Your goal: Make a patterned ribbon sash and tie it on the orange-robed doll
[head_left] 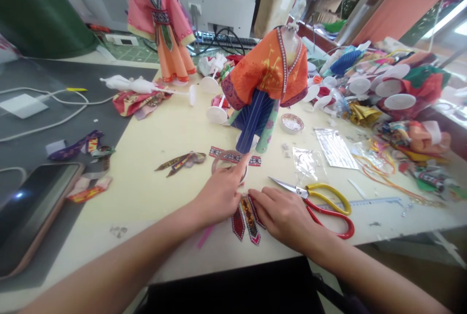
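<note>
My left hand (223,194) is over the table's near middle, its index finger stretched forward across a roll of clear tape (214,162) and its other fingers curled. Beside it, my right hand (282,211) has its fingers bent and pinched at the upper ends of several pointed, bead-edged ribbon strips (250,219). What lies between the two hands' fingertips is partly hidden. A short patterned trim (254,160) lies behind the tape roll. Close to my right hand are scissors (310,192) with one yellow and one red handle, their blades apart.
A doll in an orange robe (264,70) stands ahead, with a pink-robed doll (164,27) farther back. A phone (32,216) lies at left. Loose ribbons (184,160), a small bowl (292,123), a ruler (379,201) and heaped doll parts (397,80) occupy the table.
</note>
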### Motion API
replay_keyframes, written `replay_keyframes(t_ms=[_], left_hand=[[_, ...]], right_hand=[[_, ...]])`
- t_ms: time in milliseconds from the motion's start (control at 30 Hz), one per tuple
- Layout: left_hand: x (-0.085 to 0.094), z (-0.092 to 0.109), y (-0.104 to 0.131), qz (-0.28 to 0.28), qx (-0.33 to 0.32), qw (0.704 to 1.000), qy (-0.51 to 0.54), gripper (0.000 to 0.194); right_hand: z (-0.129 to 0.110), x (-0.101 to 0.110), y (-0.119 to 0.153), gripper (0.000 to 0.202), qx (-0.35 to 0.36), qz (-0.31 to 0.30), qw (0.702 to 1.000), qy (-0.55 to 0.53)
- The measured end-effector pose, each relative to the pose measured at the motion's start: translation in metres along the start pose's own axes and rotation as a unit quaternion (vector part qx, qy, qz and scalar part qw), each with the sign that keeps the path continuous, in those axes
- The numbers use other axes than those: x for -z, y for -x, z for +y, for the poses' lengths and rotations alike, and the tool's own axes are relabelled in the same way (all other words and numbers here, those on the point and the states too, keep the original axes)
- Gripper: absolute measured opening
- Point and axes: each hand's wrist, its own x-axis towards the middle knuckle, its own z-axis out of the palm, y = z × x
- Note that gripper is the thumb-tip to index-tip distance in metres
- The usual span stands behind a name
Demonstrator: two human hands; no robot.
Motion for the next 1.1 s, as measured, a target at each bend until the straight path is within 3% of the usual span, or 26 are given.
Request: replay_keyframes(t_ms=[100,233,433,533,767,1100], left_hand=[[0.000,0.000,0.000,0.002,0.000,1.000,0.014,0.087],[0.003,0.000,0.001,-0.001,0.005,0.999,0.039,0.087],[0.011,-0.002,-0.001,0.002,0.042,0.986,0.159,0.081],[0.012,-0.002,-0.001,0.015,0.045,0.974,0.220,0.079],[0.011,-0.001,0.000,0.023,0.044,0.970,0.240,0.080],[0.010,-0.001,0.000,0.009,0.035,0.981,0.189,0.082]], right_hand=[[0.006,-0.002,0.000,0.026,-0.066,0.020,0.995,-0.066],[0.010,-0.008,-0.007,0.025,-0.129,0.002,0.982,-0.138],[0.010,-0.010,-0.022,0.025,-0.218,0.003,0.952,-0.213],[0.010,-0.010,-0.026,0.024,-0.231,0.006,0.935,-0.270],[0.010,-0.017,-0.031,0.016,-0.244,0.051,0.889,-0.383],[0.009,-0.015,-0.033,0.012,-0.243,0.050,0.892,-0.379]])
